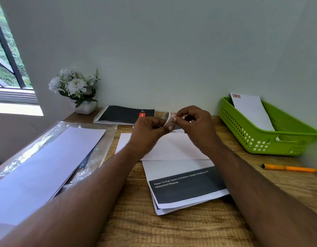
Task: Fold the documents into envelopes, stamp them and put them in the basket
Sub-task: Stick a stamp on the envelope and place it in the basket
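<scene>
Head view shows your left hand (147, 134) curled round a small roll of stamps (169, 119), held above the desk (136, 220), while your right hand (195, 125) pinches at the roll's loose end with thumb and fingertips. Below your hands lies a white envelope (172, 148), overlapping the printed documents (186, 186). One stamped envelope (250, 111) already leans in the green basket (261, 139) to your right. Peel slowly: a sharp tug could tear the stamp or pull off several at once. Sticky backing may also cling to your fingertips and land crooked, and the envelope lies unweighted, so it could slide as you press
</scene>
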A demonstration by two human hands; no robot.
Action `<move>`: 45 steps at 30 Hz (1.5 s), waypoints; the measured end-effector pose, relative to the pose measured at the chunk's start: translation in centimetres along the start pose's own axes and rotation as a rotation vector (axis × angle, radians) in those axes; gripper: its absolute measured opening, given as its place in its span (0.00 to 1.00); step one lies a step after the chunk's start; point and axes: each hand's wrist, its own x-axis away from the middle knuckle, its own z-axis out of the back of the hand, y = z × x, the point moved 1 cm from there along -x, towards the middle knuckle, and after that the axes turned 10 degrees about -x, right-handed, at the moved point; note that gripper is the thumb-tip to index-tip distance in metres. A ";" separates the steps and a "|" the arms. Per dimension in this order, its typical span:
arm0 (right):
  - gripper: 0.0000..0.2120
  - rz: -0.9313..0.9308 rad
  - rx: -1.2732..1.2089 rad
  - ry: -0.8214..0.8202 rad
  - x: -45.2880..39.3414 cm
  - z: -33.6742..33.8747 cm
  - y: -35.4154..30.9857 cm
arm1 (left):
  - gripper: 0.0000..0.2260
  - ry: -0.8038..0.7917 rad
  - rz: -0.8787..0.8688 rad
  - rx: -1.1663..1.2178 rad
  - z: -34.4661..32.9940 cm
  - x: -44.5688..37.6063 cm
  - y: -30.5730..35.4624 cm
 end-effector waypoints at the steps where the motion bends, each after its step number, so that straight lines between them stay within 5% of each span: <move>1: 0.06 -0.044 -0.048 0.014 -0.1 0.1 0.0 | 0.06 -0.004 0.015 0.006 0.0 0.0 -0.1; 9: 0.09 -0.176 -0.343 0.173 -0.7 1.8 -0.6 | 0.05 0.071 0.127 0.004 2.0 -0.9 -1.1; 15: 0.08 -0.203 -0.327 0.105 -0.7 1.7 0.0 | 0.01 0.169 0.183 -0.609 5.8 -1.9 -5.0; 21: 0.09 -0.172 -0.317 0.038 -0.6 1.5 0.4 | 0.17 0.102 0.268 -0.905 5.9 -2.0 -4.7; 24: 0.05 0.091 -0.052 0.006 -0.2 1.1 0.3 | 0.11 0.208 0.187 -0.614 4.9 -1.6 -1.9; 27: 0.04 0.572 0.560 -0.095 0.3 0.4 0.2 | 0.20 -0.004 0.429 0.021 3.1 -0.7 1.4; 33: 0.07 0.960 0.802 -0.169 1.1 -0.7 -0.2 | 0.12 -0.166 0.538 0.248 2.0 -0.3 1.0; 39: 0.10 0.841 0.809 -0.308 0.6 -0.7 0.8 | 0.07 -0.118 0.509 0.212 1.7 -0.3 0.2; 45: 0.06 0.142 0.077 -0.037 0.3 0.1 0.8 | 0.08 0.052 0.207 -0.030 1.4 -0.3 0.4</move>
